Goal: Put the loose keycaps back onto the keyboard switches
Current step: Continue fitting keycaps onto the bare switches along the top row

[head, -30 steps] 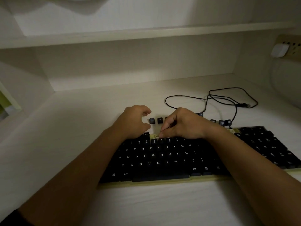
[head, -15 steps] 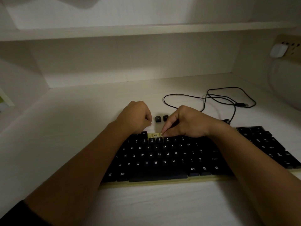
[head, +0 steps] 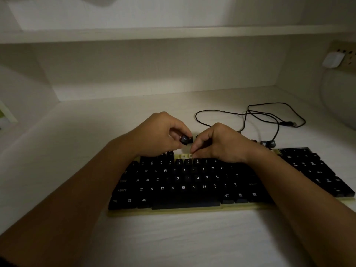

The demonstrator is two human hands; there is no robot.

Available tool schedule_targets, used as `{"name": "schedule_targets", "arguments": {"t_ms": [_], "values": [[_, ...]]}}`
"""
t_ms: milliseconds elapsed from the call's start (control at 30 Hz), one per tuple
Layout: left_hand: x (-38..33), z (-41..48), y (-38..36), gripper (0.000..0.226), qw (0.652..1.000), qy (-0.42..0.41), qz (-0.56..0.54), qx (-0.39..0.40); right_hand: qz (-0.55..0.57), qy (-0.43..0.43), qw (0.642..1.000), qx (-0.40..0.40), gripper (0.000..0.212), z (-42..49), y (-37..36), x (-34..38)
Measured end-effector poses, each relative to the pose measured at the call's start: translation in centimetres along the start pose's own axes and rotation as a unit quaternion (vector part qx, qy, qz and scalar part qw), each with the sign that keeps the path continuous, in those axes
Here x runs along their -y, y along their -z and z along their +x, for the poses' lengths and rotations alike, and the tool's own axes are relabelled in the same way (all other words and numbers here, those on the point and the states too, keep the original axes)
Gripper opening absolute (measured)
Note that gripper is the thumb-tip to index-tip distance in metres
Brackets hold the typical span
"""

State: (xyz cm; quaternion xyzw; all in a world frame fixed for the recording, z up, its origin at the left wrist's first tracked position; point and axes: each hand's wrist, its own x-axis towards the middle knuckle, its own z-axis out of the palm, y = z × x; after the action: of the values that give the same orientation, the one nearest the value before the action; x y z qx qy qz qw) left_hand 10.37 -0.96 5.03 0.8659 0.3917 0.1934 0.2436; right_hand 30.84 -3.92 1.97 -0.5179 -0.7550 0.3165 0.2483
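Black keycap [head: 185, 140], yellowish-framed keyboard [head: 192, 210] — white desk [head: 173, 237]

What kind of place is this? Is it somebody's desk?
Probably a study nook at home or in a dorm: a white desk with a shelf above it, a keyboard with its cable, and a wall socket holding a white plug.

Pale desk [head: 173, 237], dimly lit.
On it: a black keyboard [head: 183, 180], a looped black cable [head: 287, 123] behind it, loose keycaps [head: 268, 143] between the two.
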Motion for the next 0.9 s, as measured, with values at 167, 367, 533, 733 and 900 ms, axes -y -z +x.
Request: {"name": "schedule_targets", "arguments": {"t_ms": [167,367,533,733,900], "values": [[0.1,-0.4,0.2,0.035,1.000,0.013,-0.016,0.023,0.006,-0.014,1.000,-0.007,0.008,0.1,0.0,-0.2],[0.5,-0.5,0.0,0.030,0.998,0.021,-0.038,0.040,-0.002,-0.017,1.000,-0.012,0.007,0.0,0.0,-0.1],[1.0,-0.4,-0.1,0.018,0.996,0.015,-0.058,0.060,-0.010,-0.022,1.000,-0.009,0.006,0.0,0.0,0.1],[1.2,-0.6,-0.2,0.013,0.997,0.004,-0.063,0.048,-0.016,-0.026,1.000,-0.008,0.006,0.0,0.0,0.1],[1.2,-0.7,-0.5,0.012,0.996,0.007,-0.072,0.059,-0.014,-0.027,1.000,-0.008,0.006,0.0,0.0,0.0]]}}
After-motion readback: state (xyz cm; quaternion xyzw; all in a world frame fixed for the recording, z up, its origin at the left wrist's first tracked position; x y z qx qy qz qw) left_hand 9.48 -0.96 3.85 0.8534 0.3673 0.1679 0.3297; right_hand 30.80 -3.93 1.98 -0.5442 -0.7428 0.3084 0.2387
